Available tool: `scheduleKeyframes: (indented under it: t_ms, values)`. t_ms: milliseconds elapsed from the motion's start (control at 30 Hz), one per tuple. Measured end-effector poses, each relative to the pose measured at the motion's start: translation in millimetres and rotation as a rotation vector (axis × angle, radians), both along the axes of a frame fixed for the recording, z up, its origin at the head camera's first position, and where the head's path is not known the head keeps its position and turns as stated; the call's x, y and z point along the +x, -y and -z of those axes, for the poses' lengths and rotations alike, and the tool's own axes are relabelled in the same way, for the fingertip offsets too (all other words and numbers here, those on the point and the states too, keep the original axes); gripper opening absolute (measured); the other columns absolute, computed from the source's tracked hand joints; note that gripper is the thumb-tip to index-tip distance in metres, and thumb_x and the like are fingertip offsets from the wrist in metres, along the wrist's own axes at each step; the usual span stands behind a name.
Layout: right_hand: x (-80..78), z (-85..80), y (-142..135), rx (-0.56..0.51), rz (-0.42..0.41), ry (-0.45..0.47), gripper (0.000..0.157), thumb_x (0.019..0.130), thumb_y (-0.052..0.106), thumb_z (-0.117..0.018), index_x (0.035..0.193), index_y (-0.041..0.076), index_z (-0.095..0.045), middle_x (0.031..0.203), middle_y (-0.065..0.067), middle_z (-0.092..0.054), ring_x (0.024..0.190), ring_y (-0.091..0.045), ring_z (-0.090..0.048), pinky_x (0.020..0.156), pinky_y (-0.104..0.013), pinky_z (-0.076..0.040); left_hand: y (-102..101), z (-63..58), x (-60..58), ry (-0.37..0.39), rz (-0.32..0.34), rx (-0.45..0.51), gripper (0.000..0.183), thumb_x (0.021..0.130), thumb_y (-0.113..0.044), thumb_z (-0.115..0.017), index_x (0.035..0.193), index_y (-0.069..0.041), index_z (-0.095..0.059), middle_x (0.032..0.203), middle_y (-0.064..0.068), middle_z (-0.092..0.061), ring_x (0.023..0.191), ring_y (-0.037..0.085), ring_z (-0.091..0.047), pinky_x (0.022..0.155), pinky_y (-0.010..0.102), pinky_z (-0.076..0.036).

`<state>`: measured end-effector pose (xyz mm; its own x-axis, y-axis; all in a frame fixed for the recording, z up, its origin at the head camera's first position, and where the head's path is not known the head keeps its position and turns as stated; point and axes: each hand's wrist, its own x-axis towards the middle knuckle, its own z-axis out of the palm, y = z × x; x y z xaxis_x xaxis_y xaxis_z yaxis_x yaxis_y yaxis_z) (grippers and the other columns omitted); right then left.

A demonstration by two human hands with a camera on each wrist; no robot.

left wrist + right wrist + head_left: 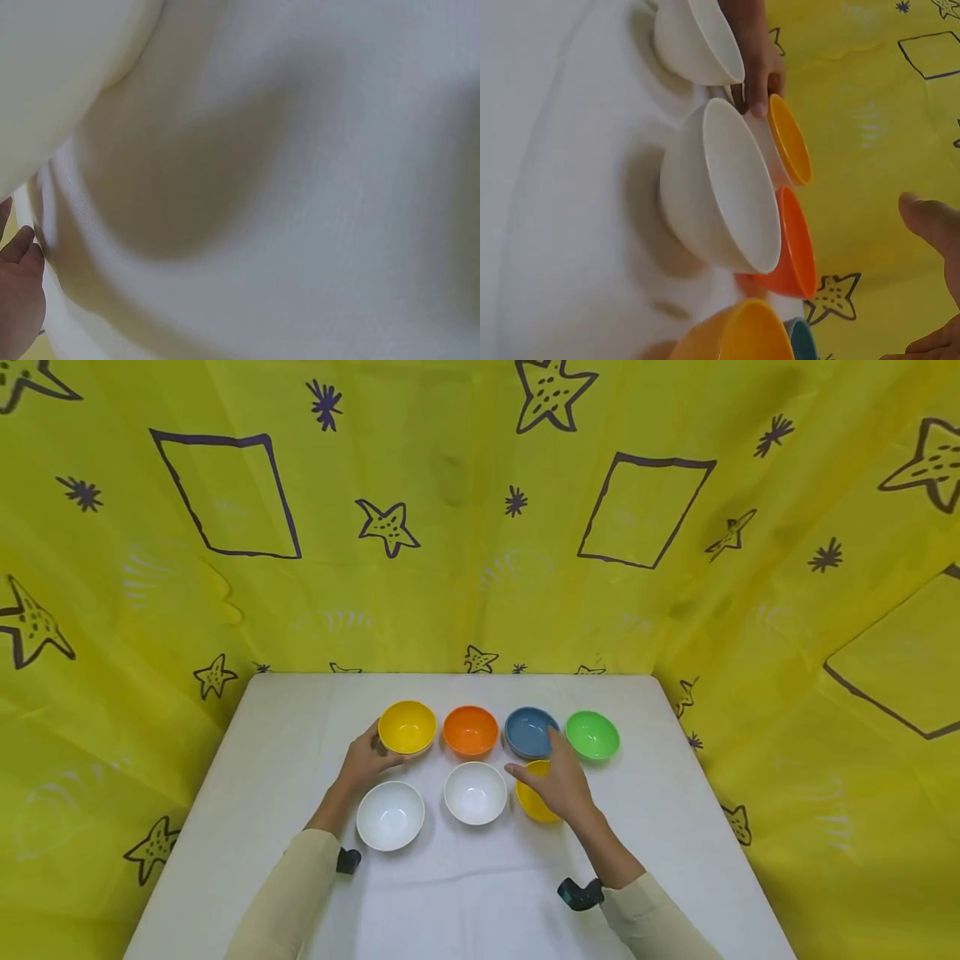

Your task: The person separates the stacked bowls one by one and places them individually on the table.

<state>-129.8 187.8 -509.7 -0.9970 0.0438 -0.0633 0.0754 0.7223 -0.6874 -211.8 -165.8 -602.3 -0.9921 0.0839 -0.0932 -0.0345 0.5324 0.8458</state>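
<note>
left hand (pixel 365 762) fingers touch yellow bowl (pixel 407 727) | right hand (pixel 558 783) spread, slack, over front bowl (pixel 534 800), right of white bowl (pixel 475 792) | risk: tipping it

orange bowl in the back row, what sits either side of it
In the head view the orange bowl sits between the yellow bowl and the blue bowl.
</note>
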Motion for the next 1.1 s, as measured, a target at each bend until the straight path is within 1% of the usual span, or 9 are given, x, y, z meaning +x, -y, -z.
scheduleKeyframes:
  t_ms: [167, 267, 367, 433, 567, 700, 800, 933, 1100]
  values:
    - [-11.5, -2.9, 26, -0.086, -0.021, -0.019, 0.109, 0.086, 0.05, -0.084, 0.164, 0.001, -0.026, 0.168, -0.025, -0.028, 0.152, -0.047, -0.031, 0.119, -0.067, -0.031, 0, 1.1, 0.5, 0.006, 0.009, -0.001, 0.104, 0.086, -0.034, -0.09, 0.164, -0.001, -0.029, 0.166, 0.023, -0.034, 0.154, 0.043, -0.029, 0.125, 0.059, -0.025]
    - [-21.7, -3.7, 41, -0.109, -0.042, -0.049, 0.11, 0.085, 0.05, -0.085, 0.164, 0.001, -0.027, 0.168, -0.023, -0.03, 0.153, -0.044, -0.03, 0.121, -0.065, -0.031, 0, 0.9, 1.4, 0.016, 0.007, -0.001, 0.105, 0.086, -0.034, -0.09, 0.164, -0.001, -0.029, 0.167, 0.023, -0.033, 0.154, 0.043, -0.028, 0.124, 0.059, -0.025]
    - [-33.7, -4.7, 56, -0.088, -0.073, -0.066, 0.109, 0.086, 0.052, -0.084, 0.164, 0.001, -0.026, 0.168, -0.022, -0.03, 0.154, -0.042, -0.029, 0.122, -0.063, -0.031, 1, 0.7, 1.7, 0.019, 0.01, -0.003, 0.106, 0.086, -0.035, -0.09, 0.164, 0.0, -0.028, 0.167, 0.023, -0.032, 0.154, 0.043, -0.028, 0.124, 0.059, -0.025]
    - [-41.7, -6.3, 66, -0.072, -0.093, -0.056, 0.109, 0.087, 0.053, -0.082, 0.165, 0.003, -0.026, 0.169, -0.021, -0.028, 0.154, -0.042, -0.029, 0.122, -0.062, -0.031, 2, 0.3, 1.9, 0.014, 0.012, -0.004, 0.106, 0.086, -0.034, -0.09, 0.164, 0.0, -0.028, 0.167, 0.022, -0.032, 0.154, 0.043, -0.028, 0.125, 0.058, -0.025]
    - [-54.8, -12.3, 86, -0.066, -0.139, -0.027, 0.109, 0.087, 0.055, -0.081, 0.166, 0.005, -0.026, 0.17, -0.02, -0.026, 0.155, -0.042, -0.026, 0.121, -0.065, -0.029, 4, -0.7, 3.2, 0.003, 0.011, 0.01, 0.105, 0.085, -0.032, -0.09, 0.164, -0.001, -0.029, 0.167, 0.022, -0.033, 0.154, 0.042, -0.028, 0.125, 0.057, -0.025]
    - [-68.4, -15.7, 105, -0.052, -0.21, -0.009, 0.111, 0.087, 0.059, -0.079, 0.166, 0.004, -0.024, 0.171, -0.021, -0.024, 0.156, -0.043, -0.023, 0.121, -0.069, -0.026, 6, 1.3, 2.7, -0.002, 0.012, 0.009, 0.106, 0.085, -0.036, -0.09, 0.164, -0.002, -0.029, 0.167, 0.022, -0.033, 0.154, 0.042, -0.028, 0.125, 0.058, -0.024]
    - [-79.7, -12.8, 120, -0.036, -0.257, -0.015, 0.111, 0.087, 0.059, -0.079, 0.166, 0.002, -0.024, 0.17, -0.023, -0.025, 0.156, -0.044, -0.023, 0.121, -0.068, -0.027, 7, 2.0, 2.3, -0.008, 0.015, 0.005, 0.106, 0.085, -0.038, -0.09, 0.165, -0.002, -0.029, 0.166, 0.022, -0.034, 0.154, 0.042, -0.029, 0.125, 0.059, -0.023]
    - [-91.6, -5.2, 135, -0.004, -0.277, -0.006, 0.112, 0.086, 0.06, -0.08, 0.165, 0.001, -0.026, 0.169, -0.023, -0.027, 0.156, -0.043, -0.024, 0.122, -0.065, -0.027, 7, -0.3, 1.8, -0.027, 0.035, 0.003, 0.102, 0.087, -0.034, -0.089, 0.164, -0.003, -0.031, 0.165, 0.022, -0.036, 0.153, 0.043, -0.03, 0.125, 0.061, -0.023]
    - [-102.3, 3.1, 151, 0.115, -0.312, 0.023, 0.119, 0.082, 0.065, -0.081, 0.165, 0.0, -0.025, 0.168, -0.023, -0.029, 0.154, -0.041, -0.028, 0.123, -0.059, -0.031, 7, -4.2, 0.9, -0.059, 0.064, -0.02, 0.095, 0.088, -0.029, -0.087, 0.162, -0.001, -0.035, 0.162, 0.024, -0.04, 0.151, 0.046, -0.034, 0.123, 0.063, -0.026]
